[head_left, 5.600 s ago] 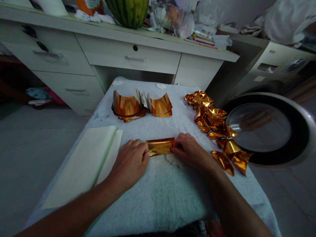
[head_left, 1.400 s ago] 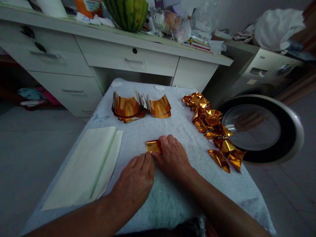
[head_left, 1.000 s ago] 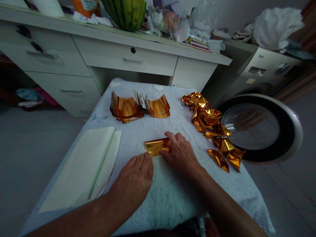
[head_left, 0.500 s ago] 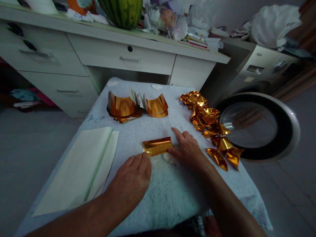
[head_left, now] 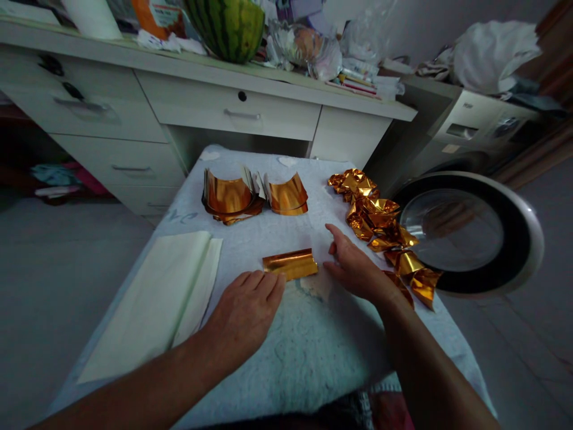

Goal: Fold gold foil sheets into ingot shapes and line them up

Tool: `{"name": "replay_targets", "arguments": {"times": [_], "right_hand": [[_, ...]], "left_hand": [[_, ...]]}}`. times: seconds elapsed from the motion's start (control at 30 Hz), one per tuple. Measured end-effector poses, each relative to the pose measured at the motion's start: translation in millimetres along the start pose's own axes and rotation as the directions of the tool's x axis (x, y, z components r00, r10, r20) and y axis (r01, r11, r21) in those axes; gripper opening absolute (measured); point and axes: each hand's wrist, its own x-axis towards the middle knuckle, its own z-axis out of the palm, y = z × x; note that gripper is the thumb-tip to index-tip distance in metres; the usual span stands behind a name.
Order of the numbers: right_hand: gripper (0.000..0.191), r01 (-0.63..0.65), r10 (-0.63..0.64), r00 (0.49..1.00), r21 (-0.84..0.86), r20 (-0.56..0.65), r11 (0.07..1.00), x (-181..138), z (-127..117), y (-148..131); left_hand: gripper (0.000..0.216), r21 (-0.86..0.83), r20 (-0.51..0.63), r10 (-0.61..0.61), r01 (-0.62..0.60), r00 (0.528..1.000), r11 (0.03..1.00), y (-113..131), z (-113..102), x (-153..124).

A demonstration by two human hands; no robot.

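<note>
A folded strip of shiny gold foil paper [head_left: 290, 260] lies on the cloth-covered table, its far side curling up. My left hand [head_left: 248, 304] rests on its near left edge, fingers bent and held together, with the thumb hidden. Just right of the strip, my right hand [head_left: 356, 263] is apart from it, index finger stretched out and thumb separated, holding nothing. Beyond my hands stand two curved stacks of gold foil sheets, a larger left stack [head_left: 229, 196] and a smaller right stack [head_left: 289, 197]. Folded gold foil pieces [head_left: 373, 215] lie in a row near my right arm.
Pale folded paper [head_left: 147, 298] lies on the table's left side. A white desk [head_left: 268, 83] with drawers stands behind, bearing a watermelon [head_left: 228, 30] and plastic bags. At right, a washing machine's open round door [head_left: 461, 233] reaches close to the table edge.
My right hand has come off the foil strip and shifted right, over the nearest folded piece. My left hand has slid a little right along the strip's near edge. The view has shifted slightly.
</note>
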Motion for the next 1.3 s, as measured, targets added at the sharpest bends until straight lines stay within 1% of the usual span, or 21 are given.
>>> {"name": "replay_targets", "arguments": {"times": [0.07,0.1,0.13,0.23,0.27,0.33,0.4,0.47,0.67,0.8,0.93,1.0,1.1,1.2,1.3], "right_hand": [[0.065,0.011,-0.009,0.993,0.017,-0.115,1.0,3,-3,-13],[0.059,0.048,-0.044,0.988,0.026,-0.148,0.999,5,-3,-21],[0.051,0.091,-0.085,0.984,0.031,-0.155,0.995,7,-1,-30],[0.038,0.237,-0.236,0.97,0.013,-0.052,0.971,13,14,-50],[0.034,0.261,-0.261,0.965,-0.017,-0.009,0.965,16,21,-53],[0.028,0.259,-0.256,0.965,-0.079,0.047,0.963,20,33,-53],[0.028,0.262,-0.257,0.965,-0.084,0.057,0.961,22,41,-47],[0.03,0.257,-0.255,0.966,-0.082,0.041,0.963,22,44,-41],[0.039,0.291,-0.289,0.957,-0.077,0.029,0.954,19,39,-32],[0.04,0.325,-0.324,0.945,-0.015,0.037,0.946,21,37,-26],[0.047,0.336,-0.339,0.94,0.063,0.047,0.94,23,35,-18],[0.046,0.33,-0.335,0.941,0.079,0.051,0.941,23,35,-17],[0.037,0.315,-0.32,0.946,0.073,0.06,0.946,23,34,-18],[0.033,0.317,-0.321,0.945,0.063,0.063,0.946,24,34,-18],[0.033,0.337,-0.34,0.939,0.068,0.047,0.939,26,36,-16]], "left_hand": [[0.026,-0.011,0.033,-0.011,0.011,0.999,1.0,0,2,1],[0.026,-0.015,0.044,-0.017,0.018,0.999,1.0,1,2,1],[0.026,-0.017,0.051,-0.023,0.024,0.998,1.0,1,1,1],[0.027,-0.034,0.048,-0.035,0.037,0.998,0.999,2,0,0],[0.026,-0.043,0.046,-0.032,0.034,0.998,0.998,2,-1,0],[0.027,-0.061,0.039,-0.02,0.022,0.999,0.998,2,0,-1],[0.029,-0.067,0.037,-0.016,0.018,0.999,0.998,2,1,-2],[0.032,-0.059,0.037,-0.029,0.031,0.999,0.998,3,2,-3],[0.033,0.008,0.039,-0.026,0.025,0.999,1.0,6,0,-3],[0.028,-0.019,0.078,-0.038,0.04,0.996,0.999,8,-1,-3],[0.022,-0.057,0.115,-0.067,0.074,0.991,0.996,7,-2,-2],[0.025,-0.065,0.123,-0.073,0.081,0.99,0.995,7,-3,-1],[0.036,-0.063,0.146,-0.105,0.115,0.984,0.991,5,-5,3],[0.036,-0.066,0.164,-0.118,0.13,0.979,0.989,5,-4,5],[0.031,-0.044,0.139,-0.09,0.097,0.986,0.994,5,-3,6]]}}
